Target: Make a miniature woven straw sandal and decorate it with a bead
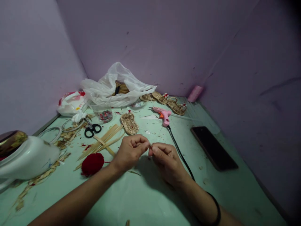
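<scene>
My left hand [133,150] and my right hand [168,161] meet above the middle of the table, fingertips pinched close together. Something tiny sits between them, too small and covered to name. Behind my left hand lies a woven straw sole [130,123] with a red bead at its far end. A ball of red yarn [92,164] rests left of my left wrist, its strand running toward that hand. Flat straw strips [104,142] fan out beside the yarn. Beyond my right hand, a pink glue gun [162,115] lies on its side.
Black-handled scissors [92,130] and a clear cup of beads [105,116] stand left. A white plastic bag [117,80] and woven straw slippers [174,105] line the back. A phone [213,148] lies right, past the black cord [181,152]. A white pot [30,157] occupies the left edge.
</scene>
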